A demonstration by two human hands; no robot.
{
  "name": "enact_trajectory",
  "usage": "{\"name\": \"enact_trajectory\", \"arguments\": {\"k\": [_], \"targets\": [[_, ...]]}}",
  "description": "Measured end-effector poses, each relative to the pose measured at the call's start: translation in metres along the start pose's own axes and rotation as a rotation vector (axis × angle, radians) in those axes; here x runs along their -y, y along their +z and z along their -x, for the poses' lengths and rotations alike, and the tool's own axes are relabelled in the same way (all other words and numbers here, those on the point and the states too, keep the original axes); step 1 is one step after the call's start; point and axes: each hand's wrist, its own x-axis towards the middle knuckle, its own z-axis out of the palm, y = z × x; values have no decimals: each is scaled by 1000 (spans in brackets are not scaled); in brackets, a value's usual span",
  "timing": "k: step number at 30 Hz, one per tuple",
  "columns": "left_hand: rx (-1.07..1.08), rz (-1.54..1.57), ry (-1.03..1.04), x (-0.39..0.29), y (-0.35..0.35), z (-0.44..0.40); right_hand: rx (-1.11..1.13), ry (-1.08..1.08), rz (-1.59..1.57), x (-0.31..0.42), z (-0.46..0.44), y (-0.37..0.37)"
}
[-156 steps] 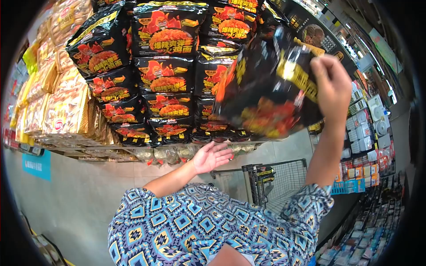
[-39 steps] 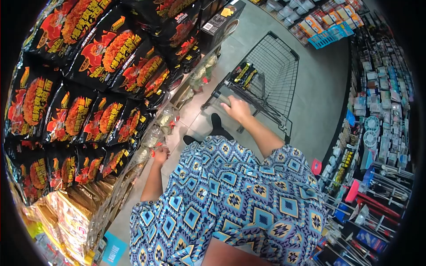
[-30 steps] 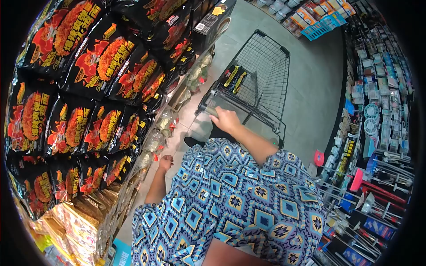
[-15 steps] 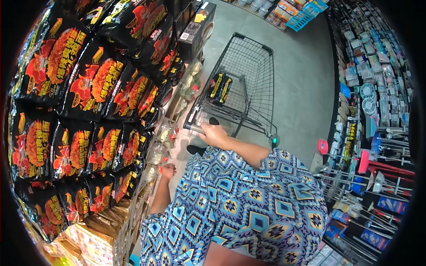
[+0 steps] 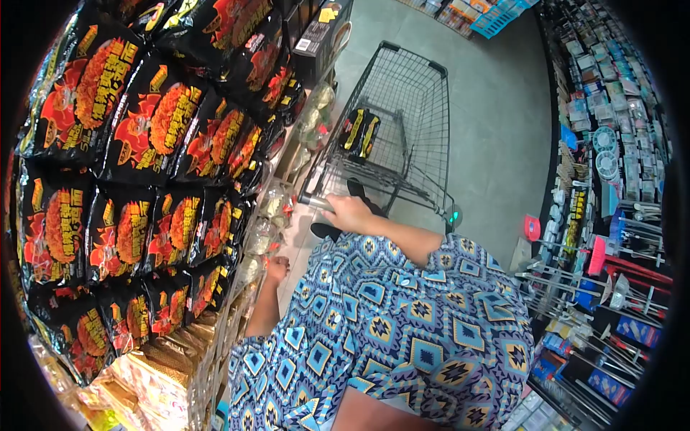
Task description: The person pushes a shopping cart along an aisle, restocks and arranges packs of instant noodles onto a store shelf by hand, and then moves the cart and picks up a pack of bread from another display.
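Note:
My right hand (image 5: 348,213) is closed round the grey handle (image 5: 313,202) of a wire shopping cart (image 5: 417,100). Black packs with yellow stripes (image 5: 359,133) lie in the cart near its handle end. My left hand (image 5: 278,269) hangs low beside the shelf edge, its fingers loosely bent and partly apart, with nothing visible in it. On the left, black noodle packs (image 5: 169,118) with red and orange pictures stand in stacked rows close to my left arm.
Gold packages (image 5: 165,355) sit at the lower left, and a dark box (image 5: 313,50) is beyond the noodle packs. Clear bags with red ties (image 5: 269,233) line the shelf's lower edge. Grey floor (image 5: 496,129) separates the cart from racks of small goods (image 5: 611,237) on the right.
The black pack seen raised in my right hand earlier is no longer there; that hand is now on the cart handle. My left hand has lowered and the view has turned.

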Motion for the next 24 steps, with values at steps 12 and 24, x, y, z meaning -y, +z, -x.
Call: {"name": "enact_trajectory", "arguments": {"k": [12,24], "targets": [[7,-46,67,-17,5,5,231,-51,-159,-30,1,-5],[-78,121,-85,-12,53,69,276,-81,-242,-37,-14,25]]}}
